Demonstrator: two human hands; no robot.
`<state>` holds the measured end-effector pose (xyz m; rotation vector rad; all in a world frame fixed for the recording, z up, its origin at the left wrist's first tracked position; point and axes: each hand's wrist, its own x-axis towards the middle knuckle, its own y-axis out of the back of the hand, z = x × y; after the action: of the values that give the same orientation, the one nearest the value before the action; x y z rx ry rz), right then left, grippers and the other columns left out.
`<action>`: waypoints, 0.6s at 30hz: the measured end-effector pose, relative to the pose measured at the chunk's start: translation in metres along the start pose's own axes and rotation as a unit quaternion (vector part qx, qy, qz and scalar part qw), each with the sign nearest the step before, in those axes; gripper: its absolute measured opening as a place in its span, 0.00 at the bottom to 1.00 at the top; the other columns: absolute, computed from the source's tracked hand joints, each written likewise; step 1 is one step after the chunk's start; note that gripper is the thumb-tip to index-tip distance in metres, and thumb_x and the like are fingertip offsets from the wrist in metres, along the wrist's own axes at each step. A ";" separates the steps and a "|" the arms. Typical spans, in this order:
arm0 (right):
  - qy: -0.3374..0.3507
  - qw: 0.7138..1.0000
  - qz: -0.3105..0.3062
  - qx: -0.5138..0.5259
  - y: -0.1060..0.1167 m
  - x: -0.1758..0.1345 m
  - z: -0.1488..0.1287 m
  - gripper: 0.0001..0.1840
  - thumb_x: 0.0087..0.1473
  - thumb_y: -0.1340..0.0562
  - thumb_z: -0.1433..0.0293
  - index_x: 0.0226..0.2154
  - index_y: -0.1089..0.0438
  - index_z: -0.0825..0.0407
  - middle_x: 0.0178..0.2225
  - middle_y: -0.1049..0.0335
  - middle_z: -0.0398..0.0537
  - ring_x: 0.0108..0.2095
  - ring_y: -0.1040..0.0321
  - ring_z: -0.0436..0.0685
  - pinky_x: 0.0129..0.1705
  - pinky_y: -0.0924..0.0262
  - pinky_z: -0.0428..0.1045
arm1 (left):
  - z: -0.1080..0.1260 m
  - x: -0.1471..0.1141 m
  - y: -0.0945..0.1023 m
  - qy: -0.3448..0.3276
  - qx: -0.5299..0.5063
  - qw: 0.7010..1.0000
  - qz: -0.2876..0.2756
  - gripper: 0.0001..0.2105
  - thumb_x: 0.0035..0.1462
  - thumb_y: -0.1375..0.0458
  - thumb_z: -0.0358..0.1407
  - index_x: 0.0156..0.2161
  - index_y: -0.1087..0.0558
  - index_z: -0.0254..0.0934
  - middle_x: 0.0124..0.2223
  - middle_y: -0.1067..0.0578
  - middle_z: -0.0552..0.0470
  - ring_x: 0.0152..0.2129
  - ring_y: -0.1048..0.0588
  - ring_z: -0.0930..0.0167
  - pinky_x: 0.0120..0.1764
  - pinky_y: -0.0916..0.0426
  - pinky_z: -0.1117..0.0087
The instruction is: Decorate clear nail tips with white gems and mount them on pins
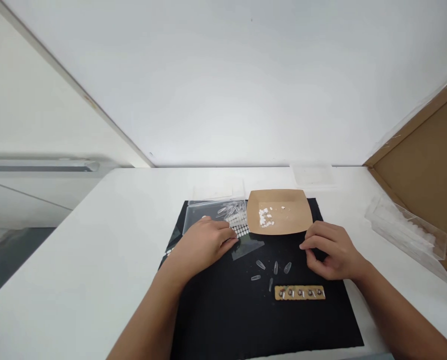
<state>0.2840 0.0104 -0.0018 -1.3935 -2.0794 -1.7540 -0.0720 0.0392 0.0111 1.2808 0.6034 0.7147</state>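
Observation:
My left hand [207, 242] is closed at the edge of a clear sheet of white oval adhesive tabs [241, 230], thumb and fingertips pinching it. Its clear lower part [248, 250] lies over the black mat [223, 310]. My right hand [330, 251] is curled beside the brown paper tray [289, 227], fingertips drawn together; whatever they hold is too small to make out. Between my hands, several clear nail tips [276, 268] lie loose on the mat. Nearer me is a tan strip [300, 293] with several small metallic pieces along it.
White scraps [264, 218] lie in the paper tray. Behind my left hand, a clear box [201, 215] holds more nail tips [233, 209]. Clear lids [313, 175] lie farther back. At right, another clear box [407, 230] stands beside a cardboard panel [426, 150].

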 end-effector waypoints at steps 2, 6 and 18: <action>-0.001 1.000 0.011 -0.006 -0.001 -0.001 0.001 0.15 0.52 0.36 0.80 0.41 0.28 0.47 0.33 0.28 0.44 0.30 0.33 0.54 0.30 0.37 0.50 | 0.003 0.000 -0.002 0.015 0.011 1.000 -0.012 0.17 0.74 0.49 0.39 0.38 0.20 0.40 0.35 0.20 0.48 0.31 0.22 0.65 0.35 0.37 0.65; 0.000 1.000 0.023 -0.009 -0.003 -0.001 0.002 0.16 0.51 0.36 0.80 0.41 0.28 0.46 0.32 0.28 0.44 0.29 0.33 0.54 0.30 0.37 0.50 | 0.010 0.001 -0.006 0.034 -0.003 0.999 -0.007 0.17 0.74 0.50 0.40 0.40 0.19 0.42 0.37 0.19 0.48 0.31 0.21 0.64 0.34 0.34 0.66; -0.010 0.999 0.036 -0.011 -0.005 -0.003 0.007 0.17 0.52 0.36 0.80 0.42 0.28 0.45 0.32 0.28 0.43 0.30 0.32 0.53 0.30 0.36 0.50 | 0.015 0.004 -0.015 0.115 0.002 0.993 -0.037 0.12 0.70 0.44 0.40 0.39 0.20 0.40 0.37 0.19 0.45 0.29 0.20 0.60 0.33 0.33 0.64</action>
<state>0.2854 0.0142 -0.0099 -1.4780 -1.9992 -1.7463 -0.0559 0.0309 -0.0007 1.1817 0.8366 0.8052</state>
